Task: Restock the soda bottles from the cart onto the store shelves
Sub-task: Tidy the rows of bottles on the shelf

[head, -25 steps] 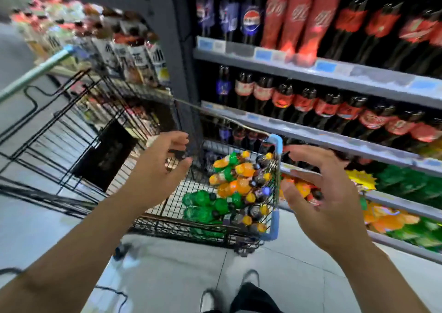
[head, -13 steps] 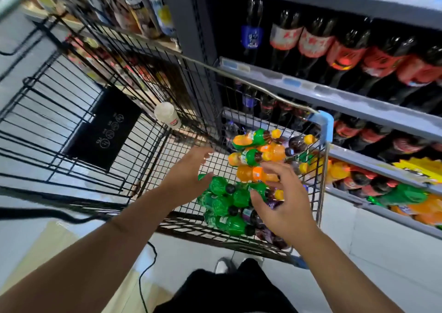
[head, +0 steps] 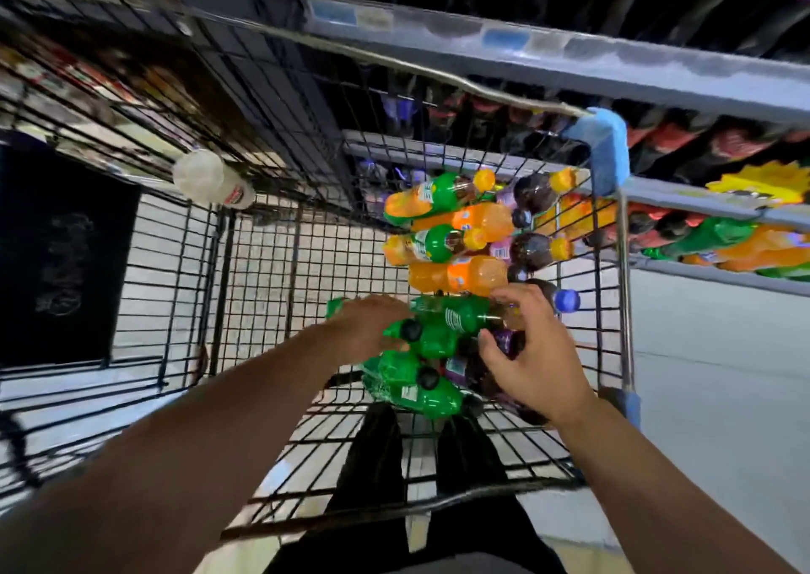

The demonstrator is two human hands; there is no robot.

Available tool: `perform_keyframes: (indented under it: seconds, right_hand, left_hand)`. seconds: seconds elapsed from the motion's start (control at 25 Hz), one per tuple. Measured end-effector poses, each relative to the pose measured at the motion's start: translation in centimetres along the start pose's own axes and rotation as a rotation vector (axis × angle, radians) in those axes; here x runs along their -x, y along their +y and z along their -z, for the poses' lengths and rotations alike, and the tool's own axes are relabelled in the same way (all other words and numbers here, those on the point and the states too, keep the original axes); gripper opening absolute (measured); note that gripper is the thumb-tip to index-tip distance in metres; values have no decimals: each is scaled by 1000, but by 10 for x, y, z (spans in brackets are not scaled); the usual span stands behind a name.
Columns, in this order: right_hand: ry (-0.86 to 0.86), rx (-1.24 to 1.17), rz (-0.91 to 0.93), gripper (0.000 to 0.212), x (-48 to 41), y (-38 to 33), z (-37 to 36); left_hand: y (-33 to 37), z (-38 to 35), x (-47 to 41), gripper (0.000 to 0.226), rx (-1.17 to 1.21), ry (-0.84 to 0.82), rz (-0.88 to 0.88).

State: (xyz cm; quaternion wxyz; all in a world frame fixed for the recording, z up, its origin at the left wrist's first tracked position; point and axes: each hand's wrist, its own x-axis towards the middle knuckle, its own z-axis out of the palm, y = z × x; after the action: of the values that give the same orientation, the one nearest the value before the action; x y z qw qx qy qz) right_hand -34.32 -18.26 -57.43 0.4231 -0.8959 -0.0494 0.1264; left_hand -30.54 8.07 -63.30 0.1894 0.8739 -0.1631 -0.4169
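A black wire cart (head: pixel 263 266) holds a heap of soda bottles at its right end: orange ones (head: pixel 473 273), dark ones with yellow caps (head: pixel 532 249) and green ones (head: pixel 412 394). Both my hands are down inside the cart on the heap. My right hand (head: pixel 534 354) curls thumb and fingers round the neck end of a lying green soda bottle (head: pixel 456 315). My left hand (head: pixel 368 328), blurred, rests with fingers stretched over the green bottles at that bottle's other end. The store shelves (head: pixel 570 60) stand just behind the cart.
A whitish bottle (head: pixel 206 179) lies against the cart's far wire wall. The cart's blue corner guard (head: pixel 607 144) nearly touches the shelf edge. A lower shelf (head: pixel 723 240) at right carries green and orange bottles. A black panel (head: pixel 57 258) hangs on the cart's left side.
My view has tipped down into the cart. Both hands dropped from above the cart onto the bottle heap, and my right hand closed round a green bottle.
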Motion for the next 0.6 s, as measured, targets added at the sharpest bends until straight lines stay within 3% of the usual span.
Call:
perform_keyframes:
  seconds: [0.24, 0.36, 0.48, 0.6]
  right_hand:
    - [67, 15, -4, 47, -3, 0, -2]
    - [-12, -35, -27, 58, -3, -4, -5]
    - [-150, -144, -88, 82, -3, -9, -6]
    - [-257, -281, -123, 90, -1, -12, -8]
  left_hand:
    - [-4, 32, 23, 52, 219, 137, 15]
    - [9, 66, 43, 55, 463, 281, 0]
    - [33, 92, 54, 37, 725, 388, -123]
    - [58, 105, 53, 33, 899, 436, -139]
